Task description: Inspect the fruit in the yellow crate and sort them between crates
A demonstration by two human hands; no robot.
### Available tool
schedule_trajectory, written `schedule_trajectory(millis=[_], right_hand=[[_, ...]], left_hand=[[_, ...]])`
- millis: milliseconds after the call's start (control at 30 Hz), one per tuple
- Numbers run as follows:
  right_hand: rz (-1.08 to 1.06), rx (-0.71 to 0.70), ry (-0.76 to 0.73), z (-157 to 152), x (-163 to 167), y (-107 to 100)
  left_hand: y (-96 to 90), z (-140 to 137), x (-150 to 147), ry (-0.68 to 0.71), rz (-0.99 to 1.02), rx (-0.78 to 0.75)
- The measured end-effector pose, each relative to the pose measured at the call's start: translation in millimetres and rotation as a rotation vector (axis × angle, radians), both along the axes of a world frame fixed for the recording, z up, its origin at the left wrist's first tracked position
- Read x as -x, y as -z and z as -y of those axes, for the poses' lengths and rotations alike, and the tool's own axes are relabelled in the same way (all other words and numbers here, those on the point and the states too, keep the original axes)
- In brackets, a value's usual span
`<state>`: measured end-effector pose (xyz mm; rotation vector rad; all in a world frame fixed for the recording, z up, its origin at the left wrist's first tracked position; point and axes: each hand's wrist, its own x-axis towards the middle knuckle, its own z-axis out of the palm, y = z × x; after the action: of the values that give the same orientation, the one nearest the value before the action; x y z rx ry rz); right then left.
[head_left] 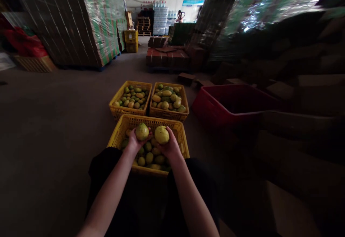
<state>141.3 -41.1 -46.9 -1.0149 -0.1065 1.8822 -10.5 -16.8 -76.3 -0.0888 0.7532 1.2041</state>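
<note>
My left hand [134, 140] is closed around a green-yellow mango [142, 132]. A second, yellower mango [162, 135] sits in my right hand [170, 147], with the fingers wrapped round its side and underside. Both fruits are held up side by side, a small gap between them, over the near yellow crate [113, 136]. Inside that crate lie several green and yellow mangoes [149, 158], partly covered by my hands and forearms. The crate stands between my knees.
Two more yellow crates of mangoes, a left one [115, 112] and a right one [168, 113], stand just beyond. A red bin [215, 102] is at the right, near loose cardboard [187, 77]. Wrapped pallet stacks [104, 21] rise behind; yellow boxes [131, 41] stand further back.
</note>
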Motion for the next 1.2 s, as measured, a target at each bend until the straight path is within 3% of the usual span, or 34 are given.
schedule_trajectory(millis=[267, 467, 800, 933, 1200], right_hand=[[-0.065, 0.028, 0.089, -3.3, -3.2, 3.8], [-0.132, 0.01, 0.132, -1.0, 0.0, 9.2], [-0.098, 0.056, 0.188, -1.2, 1.6, 0.8], [-0.107, 0.101, 0.181, -2.0, 0.8, 1.7], [-0.179, 0.062, 0.162, -1.1, -2.7, 6.2]], left_hand=[[-16.6, 0.0, -6.9, -0.083, 0.027, 0.064], [-13.2, 2.0, -10.2, -0.028, 0.019, 0.073], [-17.9, 5.4, -5.9, -0.073, 0.012, 0.015], [-16.1, 5.9, -4.5, -0.048, 0.021, 0.006], [-20.8, 6.5, -3.9, 0.001, -0.064, -0.011]])
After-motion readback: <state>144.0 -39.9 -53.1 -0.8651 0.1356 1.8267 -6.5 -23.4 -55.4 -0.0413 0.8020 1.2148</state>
